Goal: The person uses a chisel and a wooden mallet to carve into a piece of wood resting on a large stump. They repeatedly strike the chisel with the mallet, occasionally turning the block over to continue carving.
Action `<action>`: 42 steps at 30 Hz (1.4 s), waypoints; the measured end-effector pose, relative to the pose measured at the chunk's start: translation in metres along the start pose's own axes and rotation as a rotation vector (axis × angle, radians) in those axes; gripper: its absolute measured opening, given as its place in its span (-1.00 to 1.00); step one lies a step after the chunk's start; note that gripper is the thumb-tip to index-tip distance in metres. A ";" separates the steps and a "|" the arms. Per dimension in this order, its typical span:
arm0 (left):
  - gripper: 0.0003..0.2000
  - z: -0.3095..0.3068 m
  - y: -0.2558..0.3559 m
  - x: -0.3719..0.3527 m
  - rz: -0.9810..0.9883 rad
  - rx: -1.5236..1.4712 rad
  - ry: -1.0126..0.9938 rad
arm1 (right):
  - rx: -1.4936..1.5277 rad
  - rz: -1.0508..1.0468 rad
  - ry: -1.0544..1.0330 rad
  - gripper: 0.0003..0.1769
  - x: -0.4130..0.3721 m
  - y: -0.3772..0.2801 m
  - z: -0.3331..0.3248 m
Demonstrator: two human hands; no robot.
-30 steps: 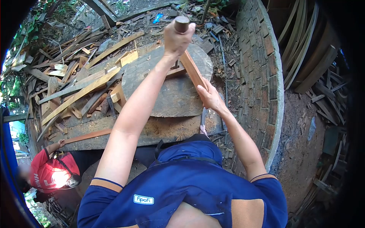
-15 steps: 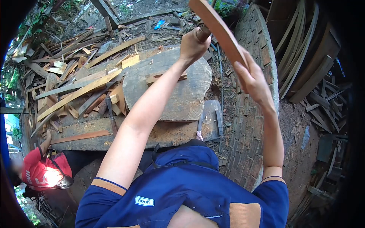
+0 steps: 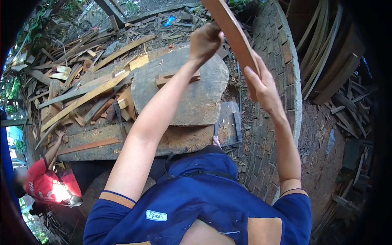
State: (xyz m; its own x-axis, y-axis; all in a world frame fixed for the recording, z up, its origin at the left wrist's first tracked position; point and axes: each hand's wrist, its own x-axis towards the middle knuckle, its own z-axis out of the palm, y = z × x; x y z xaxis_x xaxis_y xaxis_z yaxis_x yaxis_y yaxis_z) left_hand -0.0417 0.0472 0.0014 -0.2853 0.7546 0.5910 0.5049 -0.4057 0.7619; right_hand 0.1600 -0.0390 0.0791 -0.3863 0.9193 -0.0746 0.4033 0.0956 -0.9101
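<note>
My right hand grips the lower part of a long curved wooden piece, thumb on its near face. The piece is reddish brown, raised and tilted, and its top runs out of view. My left hand is a fist beside the wood, closed round a rounded wooden handle that is mostly hidden now; what the handle belongs to does not show. Under my left forearm is a big chopping block, a tree-trunk slice with a small wooden block on top.
Scrap wood and long strips lie heaped to the left. A flat reddish slat rests on the low bench. A person in a red shirt sits at the left, hand near the bench. A brick wall rises at the right, with curved planks beyond.
My left fist has turned and shifted slightly left, hiding more of the handle. The curved wood has moved slightly left and down. The other person's arm has moved upward.
</note>
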 end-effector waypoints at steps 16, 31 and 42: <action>-0.57 -0.146 -0.095 -0.060 -0.884 -0.506 1.087 | -0.057 0.217 -0.261 -0.30 0.007 0.116 0.110; -0.89 -0.151 0.012 -0.057 -0.151 -0.063 -0.226 | 0.036 0.191 -0.272 -0.33 0.006 0.123 0.108; -0.83 -0.116 -0.012 -0.019 -0.208 -0.611 0.720 | 0.029 0.238 -0.272 -0.33 0.007 0.120 0.109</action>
State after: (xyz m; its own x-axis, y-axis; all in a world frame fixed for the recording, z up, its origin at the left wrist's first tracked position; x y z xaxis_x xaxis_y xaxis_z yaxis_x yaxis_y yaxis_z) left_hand -0.1371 -0.0223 0.0117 -0.8548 0.4274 0.2944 -0.0654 -0.6515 0.7559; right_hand 0.1156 -0.0621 -0.0754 -0.4927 0.7790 -0.3878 0.4865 -0.1228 -0.8650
